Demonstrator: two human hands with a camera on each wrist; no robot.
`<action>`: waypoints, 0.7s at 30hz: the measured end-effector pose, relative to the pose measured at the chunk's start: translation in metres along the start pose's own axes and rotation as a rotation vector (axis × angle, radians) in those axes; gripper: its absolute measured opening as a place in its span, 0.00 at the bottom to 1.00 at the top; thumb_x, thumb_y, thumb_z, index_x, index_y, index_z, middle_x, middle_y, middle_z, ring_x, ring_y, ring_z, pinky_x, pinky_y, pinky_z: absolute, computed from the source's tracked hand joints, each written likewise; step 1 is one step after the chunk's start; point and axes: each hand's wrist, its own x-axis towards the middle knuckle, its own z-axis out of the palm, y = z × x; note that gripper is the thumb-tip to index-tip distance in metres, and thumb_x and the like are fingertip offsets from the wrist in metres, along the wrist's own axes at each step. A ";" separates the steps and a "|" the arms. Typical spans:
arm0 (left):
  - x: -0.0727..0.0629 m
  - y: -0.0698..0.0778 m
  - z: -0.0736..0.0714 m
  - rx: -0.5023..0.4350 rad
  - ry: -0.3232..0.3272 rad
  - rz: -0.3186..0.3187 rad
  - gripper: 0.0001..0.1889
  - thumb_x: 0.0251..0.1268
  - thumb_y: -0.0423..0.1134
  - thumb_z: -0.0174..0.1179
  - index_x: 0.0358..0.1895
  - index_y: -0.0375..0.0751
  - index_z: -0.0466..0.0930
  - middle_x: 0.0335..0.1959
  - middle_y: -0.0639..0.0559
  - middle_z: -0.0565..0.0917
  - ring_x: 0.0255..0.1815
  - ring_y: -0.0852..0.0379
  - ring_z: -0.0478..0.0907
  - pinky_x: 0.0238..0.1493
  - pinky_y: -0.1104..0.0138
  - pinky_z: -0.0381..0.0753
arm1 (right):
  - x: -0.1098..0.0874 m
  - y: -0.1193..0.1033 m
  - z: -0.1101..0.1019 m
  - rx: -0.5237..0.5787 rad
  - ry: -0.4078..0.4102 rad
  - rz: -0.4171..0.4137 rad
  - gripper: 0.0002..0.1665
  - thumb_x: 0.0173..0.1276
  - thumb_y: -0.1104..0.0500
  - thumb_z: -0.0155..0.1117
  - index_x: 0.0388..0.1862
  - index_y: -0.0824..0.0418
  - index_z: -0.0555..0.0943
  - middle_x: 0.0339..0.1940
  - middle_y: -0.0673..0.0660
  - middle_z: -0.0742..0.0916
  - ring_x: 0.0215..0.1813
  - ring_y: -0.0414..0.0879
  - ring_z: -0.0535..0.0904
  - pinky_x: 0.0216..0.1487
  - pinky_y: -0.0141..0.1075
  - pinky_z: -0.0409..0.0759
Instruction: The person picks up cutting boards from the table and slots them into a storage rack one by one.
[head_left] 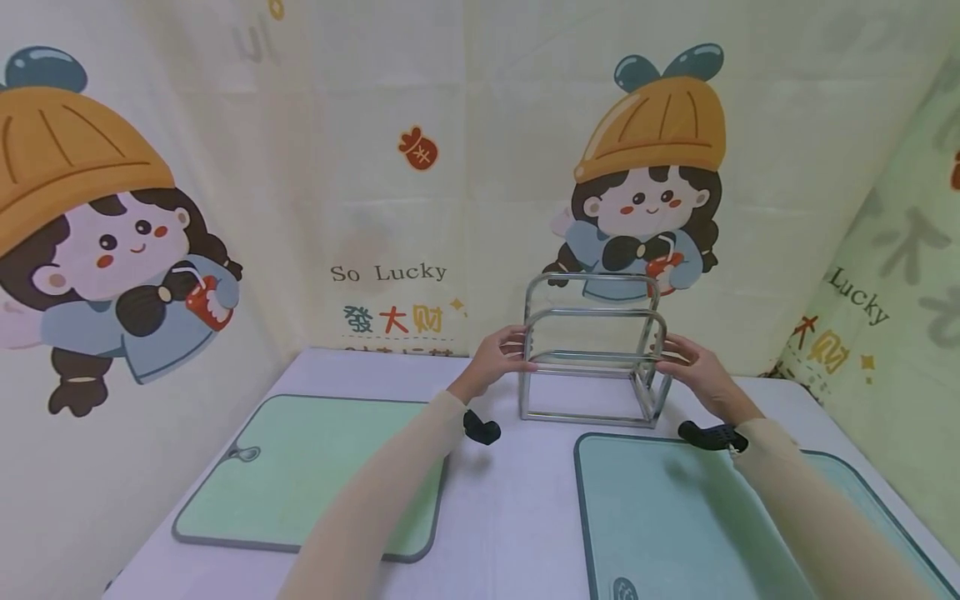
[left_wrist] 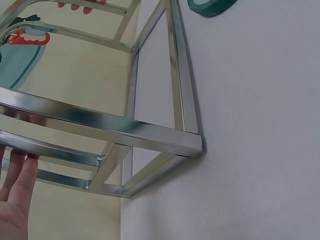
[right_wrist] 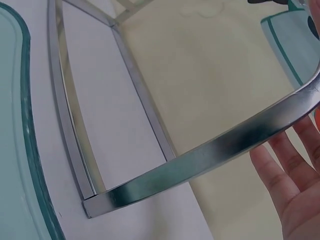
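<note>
A silvery metal rack (head_left: pixel 588 417) with several upright rounded frames stands on the table towards the back. My left hand (head_left: pixel 491 362) holds its left side, fingers and thumb at the side bars. On the opposite side, my right hand (head_left: pixel 701 375) grips the right-hand bars. In the left wrist view, left fingers (left_wrist: pixel 22 182) reach up to the rack's bars (left_wrist: pixel 150 135), and a few fingertips show beyond the far frame. Fingers of the right hand (right_wrist: pixel 295 185) go behind a curved bar (right_wrist: pixel 200 165) in the right wrist view; the thumb is mostly out of view there.
A light green cutting board (head_left: pixel 330 467) lies on the left of the white table (head_left: pixel 510 533). To the right lies a blue-green board (head_left: pixel 652 508), under my right forearm. A printed cloth (head_left: pixel 510 150) with cartoon figures hangs behind and at both sides.
</note>
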 end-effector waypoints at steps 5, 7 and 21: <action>-0.006 0.001 -0.010 -0.030 0.011 0.004 0.35 0.51 0.25 0.66 0.66 0.37 0.65 0.61 0.31 0.71 0.61 0.40 0.73 0.61 0.60 0.76 | 0.004 -0.005 0.012 0.016 0.000 0.006 0.47 0.66 0.49 0.61 0.76 0.59 0.48 0.73 0.69 0.58 0.72 0.65 0.54 0.70 0.65 0.51; -0.009 0.001 -0.015 -0.034 0.013 0.007 0.35 0.50 0.25 0.66 0.65 0.36 0.64 0.61 0.30 0.70 0.62 0.39 0.72 0.61 0.60 0.76 | 0.006 -0.006 0.016 0.025 0.000 0.007 0.47 0.66 0.50 0.62 0.75 0.59 0.49 0.73 0.69 0.58 0.72 0.65 0.55 0.70 0.65 0.51; -0.024 0.001 -0.041 -0.045 0.033 -0.029 0.35 0.50 0.23 0.65 0.65 0.36 0.64 0.63 0.29 0.68 0.64 0.40 0.70 0.64 0.59 0.73 | 0.015 -0.015 0.046 0.050 0.007 -0.013 0.47 0.64 0.51 0.63 0.75 0.61 0.51 0.73 0.69 0.59 0.73 0.66 0.55 0.71 0.66 0.47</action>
